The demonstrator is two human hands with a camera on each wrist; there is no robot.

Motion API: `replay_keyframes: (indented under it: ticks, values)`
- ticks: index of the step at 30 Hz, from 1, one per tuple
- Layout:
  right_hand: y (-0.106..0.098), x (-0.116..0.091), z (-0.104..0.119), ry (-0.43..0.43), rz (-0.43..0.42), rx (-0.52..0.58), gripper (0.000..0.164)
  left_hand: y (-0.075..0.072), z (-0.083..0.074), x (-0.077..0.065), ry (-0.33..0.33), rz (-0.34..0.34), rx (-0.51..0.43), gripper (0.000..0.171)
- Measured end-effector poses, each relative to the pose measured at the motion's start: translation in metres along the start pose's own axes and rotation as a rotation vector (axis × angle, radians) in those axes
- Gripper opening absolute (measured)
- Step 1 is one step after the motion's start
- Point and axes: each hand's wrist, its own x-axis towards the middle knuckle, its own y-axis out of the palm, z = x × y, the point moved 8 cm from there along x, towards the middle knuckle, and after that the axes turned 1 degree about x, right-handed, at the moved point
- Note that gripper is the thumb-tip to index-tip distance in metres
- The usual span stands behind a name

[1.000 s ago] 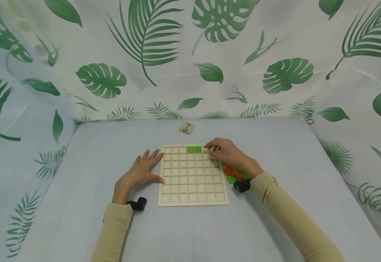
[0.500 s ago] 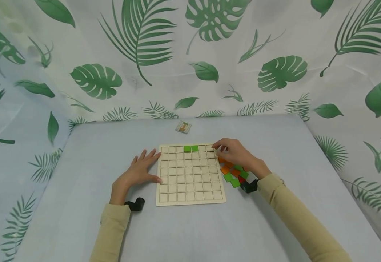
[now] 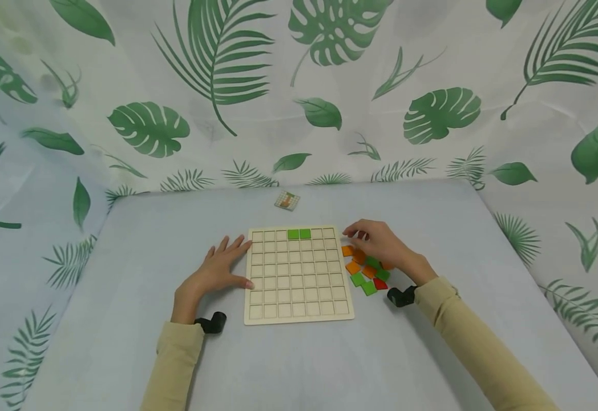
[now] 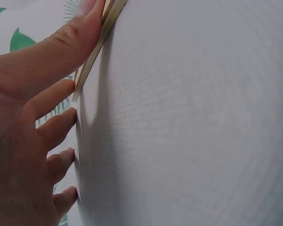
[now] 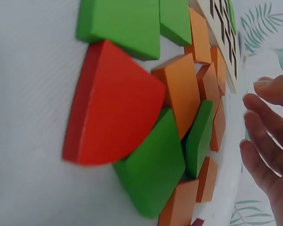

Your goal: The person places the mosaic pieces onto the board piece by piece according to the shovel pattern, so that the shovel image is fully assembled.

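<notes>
A pale wooden grid board (image 3: pixel 297 281) lies flat in the head view, with two green square tiles (image 3: pixel 299 234) side by side in its far row. My left hand (image 3: pixel 215 269) rests at the board's left edge, fingers spread; in the left wrist view the thumb touches the board's rim (image 4: pixel 97 52). Just off the board's right side, my right hand (image 3: pixel 381 244) hovers by a pile of loose pieces, fingers loosely bent and holding nothing. In the right wrist view the pile shows a red rounded piece (image 5: pixel 115 106), green pieces (image 5: pixel 153 167) and orange pieces (image 5: pixel 181 92).
Behind the board lies a small card (image 3: pixel 287 200) with a printed grid pattern. The pale table (image 3: pixel 299 365) is backed by hanging cloth (image 3: pixel 258 142) with green leaf prints. A black wrist camera (image 3: pixel 401 296) sits close to the pile's near side.
My right hand has moved right, from over the board's far right corner to beside the loose pieces. My left hand keeps its place on the edge. The head view has shifted slightly.
</notes>
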Motion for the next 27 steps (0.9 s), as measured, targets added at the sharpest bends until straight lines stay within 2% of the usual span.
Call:
replay_keyframes:
  ticks: [9, 18, 27]
  values:
    - [-0.004, -0.016, -0.009, -0.022, -0.003, -0.024, 0.016, 0.001, -0.002, -0.001, 0.018, -0.003, -0.002, 0.107]
    - [-0.005, -0.035, -0.017, 0.006, 0.019, -0.038, 0.015, 0.002, -0.003, 0.000, -0.001, 0.006, 0.000, 0.107]
    - [-0.006, -0.042, -0.024, 0.056, 0.028, -0.046, 0.021, -0.001, -0.002, 0.000, 0.002, 0.006, -0.001, 0.107]
